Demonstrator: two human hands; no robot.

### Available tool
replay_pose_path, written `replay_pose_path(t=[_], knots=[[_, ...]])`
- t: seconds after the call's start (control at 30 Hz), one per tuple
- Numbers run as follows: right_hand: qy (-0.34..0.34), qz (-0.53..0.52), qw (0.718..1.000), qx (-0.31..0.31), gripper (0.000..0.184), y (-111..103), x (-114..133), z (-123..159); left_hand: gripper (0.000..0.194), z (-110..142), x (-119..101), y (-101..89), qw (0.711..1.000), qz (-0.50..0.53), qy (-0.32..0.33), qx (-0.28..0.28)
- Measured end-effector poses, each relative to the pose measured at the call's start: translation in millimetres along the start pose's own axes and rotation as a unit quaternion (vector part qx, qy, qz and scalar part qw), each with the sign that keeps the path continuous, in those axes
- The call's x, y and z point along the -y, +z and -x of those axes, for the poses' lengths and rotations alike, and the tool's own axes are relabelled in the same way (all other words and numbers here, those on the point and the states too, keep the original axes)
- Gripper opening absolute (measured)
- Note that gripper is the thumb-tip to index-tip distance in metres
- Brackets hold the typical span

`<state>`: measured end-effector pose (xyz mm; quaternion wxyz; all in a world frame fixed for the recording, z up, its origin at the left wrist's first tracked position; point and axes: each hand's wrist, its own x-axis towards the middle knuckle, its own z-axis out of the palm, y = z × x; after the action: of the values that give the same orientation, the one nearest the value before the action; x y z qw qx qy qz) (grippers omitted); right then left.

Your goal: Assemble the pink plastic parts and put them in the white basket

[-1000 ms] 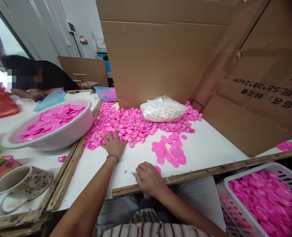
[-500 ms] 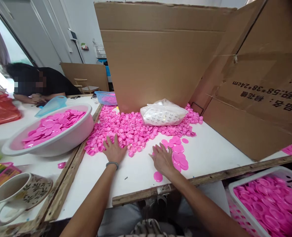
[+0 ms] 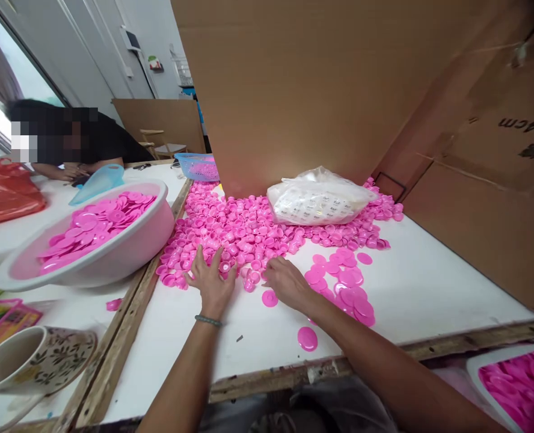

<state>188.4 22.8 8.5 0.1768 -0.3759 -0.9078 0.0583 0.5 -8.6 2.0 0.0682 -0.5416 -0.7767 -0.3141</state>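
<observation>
The left hand (image 3: 211,282) is over the near edge of the heap of small pink cups (image 3: 249,222), its grip wide, thumb and fingers spread around one cup (image 3: 224,266), though I can't tell whether they touch it. The right hand (image 3: 287,282) is beside a few strays at the front of that heap, fingers curled into a narrower grip; its fingertips are turned away, so I can't tell if it holds anything. Just below them a single disc (image 3: 270,298) lies on the white bench (image 3: 415,282), apart from the loose spread of flat discs (image 3: 355,304) to the right. To my mind, working at the heap's fringe is sound, since a cup there comes away without dragging its neighbours. I'd take each cup lightly by its sides, and tip a disc up by its rim, as something that flat looks hard to pinch square on. The right forearm passes close over the discs, so I'd keep it lifted, or it may scatter them. The plastic bag (image 3: 321,204) rests back on the cups, clear of both hands.
</observation>
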Motion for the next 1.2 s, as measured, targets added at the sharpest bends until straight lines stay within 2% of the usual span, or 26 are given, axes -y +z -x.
replay_pose_path(t=[0.07,0.13,0.17,0.23,0.3,0.33,0.4,0.57,0.83,1.03,1.2], knots=[[-0.004,-0.009,1.000,0.009,0.019,7.4,-6.3,-4.6,0.040,4.5,-2.5,-5.9,0.996,0.047,0.059,-0.038],[0.012,-0.036,0.999,-0.009,0.022,9.9,-9.9,0.2,0.033,11.8,-7.5,-10.0,0.984,0.126,0.127,-0.017],[0.022,-0.050,0.998,-0.023,0.021,8.9,-11.3,4.6,0.029,16.1,-11.1,-11.1,0.972,0.167,0.163,0.026],[0.041,-0.077,0.995,-0.054,0.018,3.5,-13.8,14.1,0.028,24.7,-19.2,-11.8,0.940,0.216,0.219,0.151],[0.056,-0.100,0.991,-0.076,0.016,-2.7,-15.5,21.0,0.036,31.1,-26.1,-10.9,0.914,0.204,0.237,0.259],[0.059,-0.111,0.989,-0.081,0.015,-4.9,-15.8,23.1,0.041,33.2,-28.2,-9.8,0.909,0.186,0.233,0.292],[0.052,-0.130,0.987,-0.082,0.014,-6.5,-15.6,25.0,0.047,35.3,-29.2,-6.8,0.909,0.159,0.210,0.322],[-0.004,-0.153,0.987,-0.049,0.016,-1.1,-11.8,25.2,0.035,36.1,-21.5,3.5,0.919,0.184,0.168,0.305],[-0.083,-0.017,0.996,0.013,0.023,3.6,-3.0,25.6,0.034,37.2,-20.0,13.2,0.922,0.219,0.143,0.284],[-0.111,0.061,0.991,0.038,0.022,1.9,5.2,22.6,0.039,35.6,-20.8,15.2,0.912,0.235,0.121,0.314],[-0.111,0.076,0.991,0.017,0.024,6.2,7.9,25.0,0.043,31.0,-20.6,13.3,0.902,0.253,0.097,0.337]])
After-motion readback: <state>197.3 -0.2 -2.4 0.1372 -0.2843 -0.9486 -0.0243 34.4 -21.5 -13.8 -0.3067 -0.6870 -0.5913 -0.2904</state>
